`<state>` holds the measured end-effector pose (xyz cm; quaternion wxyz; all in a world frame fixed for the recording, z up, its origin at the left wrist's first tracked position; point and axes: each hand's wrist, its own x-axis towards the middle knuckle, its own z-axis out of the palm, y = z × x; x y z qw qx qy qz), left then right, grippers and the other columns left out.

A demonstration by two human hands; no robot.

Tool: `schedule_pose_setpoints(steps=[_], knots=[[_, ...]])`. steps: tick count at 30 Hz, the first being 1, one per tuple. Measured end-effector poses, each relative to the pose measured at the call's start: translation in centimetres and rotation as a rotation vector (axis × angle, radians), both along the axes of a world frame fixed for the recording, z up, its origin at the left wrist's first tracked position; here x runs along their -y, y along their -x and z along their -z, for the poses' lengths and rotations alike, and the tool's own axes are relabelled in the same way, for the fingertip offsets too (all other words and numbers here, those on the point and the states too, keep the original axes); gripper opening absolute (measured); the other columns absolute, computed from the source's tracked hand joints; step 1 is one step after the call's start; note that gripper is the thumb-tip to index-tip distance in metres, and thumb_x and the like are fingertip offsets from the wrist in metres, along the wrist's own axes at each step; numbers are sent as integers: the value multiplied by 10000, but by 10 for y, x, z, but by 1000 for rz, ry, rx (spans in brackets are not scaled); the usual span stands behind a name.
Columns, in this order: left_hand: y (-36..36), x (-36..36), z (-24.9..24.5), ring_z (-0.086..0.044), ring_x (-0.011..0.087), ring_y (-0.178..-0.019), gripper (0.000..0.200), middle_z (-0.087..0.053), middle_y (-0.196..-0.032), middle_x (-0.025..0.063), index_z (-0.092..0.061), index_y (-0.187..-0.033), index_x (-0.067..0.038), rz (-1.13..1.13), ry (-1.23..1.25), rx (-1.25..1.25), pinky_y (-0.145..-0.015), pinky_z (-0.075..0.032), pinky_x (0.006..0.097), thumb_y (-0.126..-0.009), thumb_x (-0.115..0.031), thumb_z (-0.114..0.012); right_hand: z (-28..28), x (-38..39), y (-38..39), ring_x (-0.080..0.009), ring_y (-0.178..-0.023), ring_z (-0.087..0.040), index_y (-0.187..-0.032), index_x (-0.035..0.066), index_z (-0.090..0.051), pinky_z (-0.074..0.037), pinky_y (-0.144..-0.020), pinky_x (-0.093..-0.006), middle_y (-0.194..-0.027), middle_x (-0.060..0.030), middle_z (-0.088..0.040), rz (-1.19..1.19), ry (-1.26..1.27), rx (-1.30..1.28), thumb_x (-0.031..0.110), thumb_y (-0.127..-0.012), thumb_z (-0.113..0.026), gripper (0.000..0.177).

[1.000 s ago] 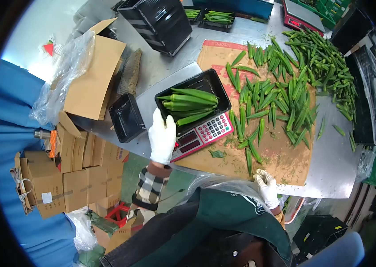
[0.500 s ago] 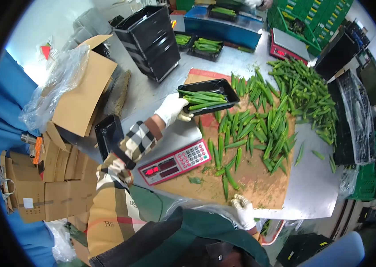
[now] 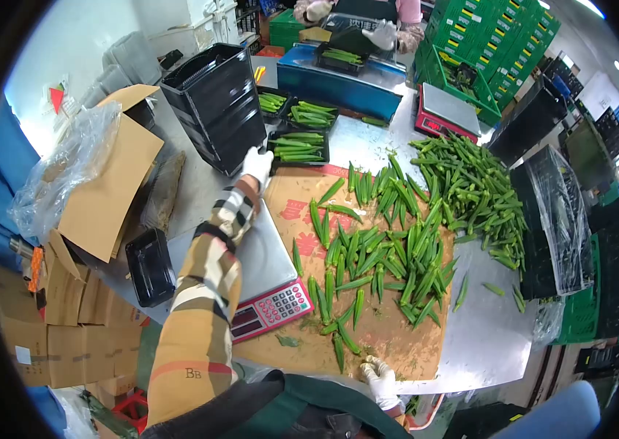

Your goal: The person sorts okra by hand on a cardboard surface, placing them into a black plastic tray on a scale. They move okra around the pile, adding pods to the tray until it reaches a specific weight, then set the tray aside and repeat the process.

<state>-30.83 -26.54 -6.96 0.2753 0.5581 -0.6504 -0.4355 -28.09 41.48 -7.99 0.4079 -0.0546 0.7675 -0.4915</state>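
Observation:
White-gloved, my left hand (image 3: 257, 167) reaches forward and grips the left edge of a black tray of okra (image 3: 298, 148), which sits behind the cardboard sheet (image 3: 415, 362). My right hand (image 3: 380, 380), also gloved, rests at the sheet's front edge with its fingers curled; whether they hold anything is too small to tell. Loose okra (image 3: 390, 256) lies spread over the cardboard, and a larger okra pile (image 3: 470, 190) is at the right. Beside my left forearm is the scale (image 3: 271, 311) with a bare metal plate.
A tall stack of black trays (image 3: 218, 106) stands left of my left hand. An empty black tray (image 3: 151, 267) lies at the left. Farther back are two filled trays, a red scale (image 3: 447, 110), green crates (image 3: 478, 44) and a person's gloved hand (image 3: 381, 34) above the blue machine.
My left hand has carried the okra tray forward from above the scale and set it behind the cardboard. The view has shifted; my right hand stays at the front edge.

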Motion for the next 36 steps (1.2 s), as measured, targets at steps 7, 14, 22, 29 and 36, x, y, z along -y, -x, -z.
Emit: schedule_pose_setpoints(steps=[7, 14, 22, 29, 36], knots=[[-190, -86, -100, -604, 303, -1251, 501, -637, -1327, 228, -552, -1392, 30, 97, 644, 89, -1061, -458, 366, -970, -233, -616, -6, 16, -9, -326, -1059, -706, -1243, -13, -665, -544, -921, -387, -1125, -210, -729, -258, -11, -387, 235, -948, -670, 384], [-367, -177, -8, -596, 362, -1222, 451, -633, -1316, 239, -596, -1366, 29, -12, 448, 441, -1062, -452, 398, -1041, -283, -568, -21, 26, -22, -265, -955, -743, -1279, 5, -645, -571, -849, -346, -1029, -179, -757, -304, -93, -265, 191, -959, -689, 372], [-340, -214, -26, -614, 343, -1142, 471, -658, -1212, 235, -681, -1251, 33, -139, 506, 488, -1024, -458, 415, -1027, -373, -601, -28, 8, -28, -259, -902, -734, -1274, -3, -642, -568, -817, -343, -971, -156, -753, -307, -89, -354, 154, -940, -698, 373], [-365, -205, -32, -589, 366, -1213, 469, -618, -1331, 229, -633, -1337, 0, -278, 756, 597, -1085, -430, 441, -1018, -341, -591, -7, -12, -41, -229, -884, -722, -1246, -2, -663, -566, -818, -341, -968, -143, -753, -252, -62, -385, 138, -914, -726, 366], [-426, -183, 5, -561, 231, -652, 562, -630, -679, 104, -718, -850, 6, -214, 133, 456, -675, -458, 398, -1015, -510, -569, -5, -7, -42, -229, -885, -720, -1244, -6, -663, -566, -809, -339, -971, -142, -751, -273, -69, -402, 133, -914, -725, 364]])
